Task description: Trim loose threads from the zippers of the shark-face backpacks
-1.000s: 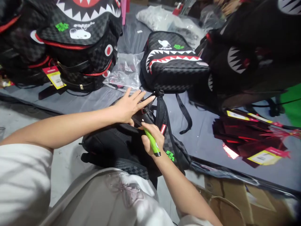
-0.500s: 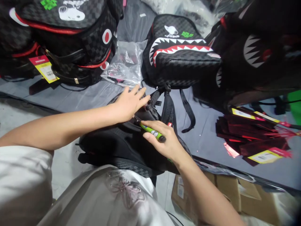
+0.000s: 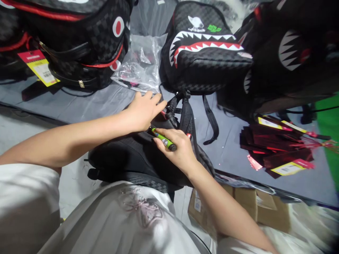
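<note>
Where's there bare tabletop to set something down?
Grey tabletop shows between the loose black strap and the dark red bundle; another strip runs between the red-trimmed backpack and the table's front edge. Crowded: around the left hand and right hand, black backpack beneath, clear plastic bag and shark-mouth backpack beyond.

Near backpack: is showing matt cloth. Green handle: is presenting smooth, glossy plastic. Clear bag, far: is gleaming in crinkled plastic film. Left buckle: is glinting like metal. Right cartons, near: are showing matt cardboard.

Black bag, partly hidden
</note>
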A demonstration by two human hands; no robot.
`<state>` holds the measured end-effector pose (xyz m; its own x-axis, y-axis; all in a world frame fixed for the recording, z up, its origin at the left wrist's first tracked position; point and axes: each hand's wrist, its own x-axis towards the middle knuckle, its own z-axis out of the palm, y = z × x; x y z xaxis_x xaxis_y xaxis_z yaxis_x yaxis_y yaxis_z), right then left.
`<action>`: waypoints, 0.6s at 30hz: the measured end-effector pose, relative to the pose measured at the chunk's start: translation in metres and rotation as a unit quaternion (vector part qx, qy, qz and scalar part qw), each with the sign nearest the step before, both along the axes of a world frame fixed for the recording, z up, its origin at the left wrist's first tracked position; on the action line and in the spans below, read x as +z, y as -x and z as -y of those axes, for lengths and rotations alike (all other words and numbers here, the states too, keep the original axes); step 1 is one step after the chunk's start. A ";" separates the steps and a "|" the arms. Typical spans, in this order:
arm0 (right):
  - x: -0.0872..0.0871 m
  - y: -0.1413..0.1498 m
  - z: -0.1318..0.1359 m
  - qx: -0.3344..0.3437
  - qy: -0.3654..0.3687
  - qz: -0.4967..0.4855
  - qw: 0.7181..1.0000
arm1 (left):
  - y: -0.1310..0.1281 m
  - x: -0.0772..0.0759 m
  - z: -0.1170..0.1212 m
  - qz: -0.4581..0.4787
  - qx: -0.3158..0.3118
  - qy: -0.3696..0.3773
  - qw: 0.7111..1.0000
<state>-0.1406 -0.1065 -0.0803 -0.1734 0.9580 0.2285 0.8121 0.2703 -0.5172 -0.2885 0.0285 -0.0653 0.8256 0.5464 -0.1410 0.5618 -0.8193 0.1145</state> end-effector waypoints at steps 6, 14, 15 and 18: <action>-0.001 0.006 0.000 -0.014 -0.004 0.014 1.000 | -0.001 -0.004 0.000 0.007 0.006 0.000 1.000; 0.000 0.013 0.003 -0.041 0.005 0.006 0.999 | 0.000 -0.008 -0.001 0.025 0.004 -0.005 1.000; -0.001 0.014 0.004 -0.051 0.005 0.009 0.999 | 0.000 -0.008 -0.001 0.027 0.004 -0.003 1.000; -0.002 0.021 0.005 -0.075 -0.006 0.005 0.997 | -0.001 -0.009 -0.001 0.031 -0.001 -0.004 1.000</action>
<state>-0.1620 -0.1117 -0.0827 -0.0312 0.9706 0.2385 0.8493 0.1516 -0.5057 -0.2877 0.0299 -0.0741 0.8336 0.5458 -0.0853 0.5524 -0.8214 0.1420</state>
